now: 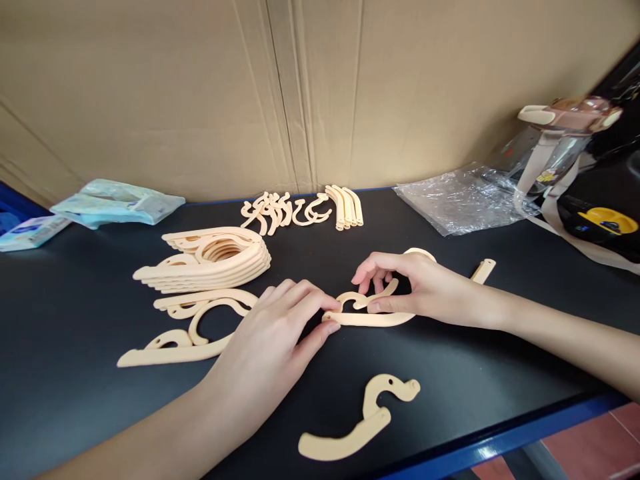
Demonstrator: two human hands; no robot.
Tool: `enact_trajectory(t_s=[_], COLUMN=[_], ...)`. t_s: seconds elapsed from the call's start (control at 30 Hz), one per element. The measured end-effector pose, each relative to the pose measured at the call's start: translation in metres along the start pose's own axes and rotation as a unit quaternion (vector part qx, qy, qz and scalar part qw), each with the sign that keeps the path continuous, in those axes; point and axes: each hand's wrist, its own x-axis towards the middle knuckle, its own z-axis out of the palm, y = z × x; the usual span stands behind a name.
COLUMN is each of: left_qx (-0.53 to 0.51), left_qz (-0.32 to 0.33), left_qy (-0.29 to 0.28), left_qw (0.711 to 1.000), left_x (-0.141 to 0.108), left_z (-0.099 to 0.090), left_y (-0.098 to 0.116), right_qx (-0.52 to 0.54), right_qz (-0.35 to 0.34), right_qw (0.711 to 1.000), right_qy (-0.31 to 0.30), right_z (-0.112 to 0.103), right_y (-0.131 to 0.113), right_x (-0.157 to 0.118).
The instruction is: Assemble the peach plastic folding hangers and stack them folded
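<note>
On the black table lies a cream plastic folding hanger (383,321) with curved arms and a hook-shaped part. My left hand (287,327) pinches its left end between thumb and fingertips. Over its middle, my right hand (417,283) has its fingers curled and its thumb against the curved inner piece (387,291); the palm hides part of the hanger. Two joined curved hanger parts (345,437) lie in front of my hands. Another folded hanger (170,353) is left of my left hand, partly covered by it.
A stack of folded hangers (215,267) stands at the left. Loose hooks (273,210) and several curved arms (345,207) lie at the back. A short cream piece (483,271) sits beyond my right forearm. Tissue packs (120,202), clear plastic wrap (450,197) and a strapped bottle (565,143) line the edges.
</note>
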Motion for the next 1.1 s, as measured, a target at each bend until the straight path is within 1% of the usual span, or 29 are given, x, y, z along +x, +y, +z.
enact_trajectory(t_s=[0.1, 0.17, 0.23, 0.3, 0.37, 0.43, 0.57, 0.7, 0.9, 0.97, 1.1], left_qx=[-0.024, -0.033, -0.036, -0.04, -0.045, -0.05, -0.05, -0.049, 0.004, 0.023, 0.057], left_qz=[-0.031, -0.051, -0.057, -0.049, -0.042, -0.043, -0.039, -0.03, 0.006, 0.014, 0.025], left_qy=[0.001, 0.004, 0.01, 0.012, 0.012, 0.014, 0.013, 0.013, 0.011, 0.004, 0.003], left_qw=[0.999, 0.998, 0.998, 0.998, 0.998, 0.998, 0.998, 0.998, 1.0, 1.0, 0.998], left_x=[0.0003, 0.0004, 0.0002, -0.0003, -0.0007, -0.0009, -0.0005, -0.0001, -0.0008, -0.0011, -0.0016], left_z=[0.0008, 0.0014, 0.0018, 0.0021, 0.0025, 0.0032, 0.0045, 0.0052, 0.004, 0.003, 0.0017], left_y=[-0.0014, -0.0027, -0.003, -0.002, -0.0005, 0.0009, 0.0017, 0.0012, -0.0022, -0.0033, -0.0044], right_qx=[0.056, 0.057, -0.002, -0.085, -0.145, -0.169, -0.145, -0.082, -0.084, -0.089, -0.129], right_qz=[0.013, 0.016, 0.017, 0.017, 0.011, -0.003, -0.017, -0.001, -0.003, -0.019, -0.073], right_qw=[0.998, 0.998, 0.998, 0.994, 0.988, 0.985, 0.989, 0.996, 0.996, 0.996, 0.989], right_qy=[0.009, 0.028, 0.055, 0.064, 0.048, 0.021, -0.007, -0.028, -0.021, -0.009, 0.013], right_z=[0.0045, 0.0071, 0.0085, 0.0087, 0.0081, 0.0072, 0.0056, 0.0046, 0.0043, 0.0046, 0.0051], right_y=[-0.0008, -0.0018, -0.0032, -0.0051, -0.0068, -0.0073, -0.0043, -0.0025, -0.0066, -0.0069, -0.0049], right_x=[0.0001, -0.0003, -0.0011, -0.0021, -0.0029, -0.0034, -0.0026, -0.001, -0.0026, -0.0028, -0.0022])
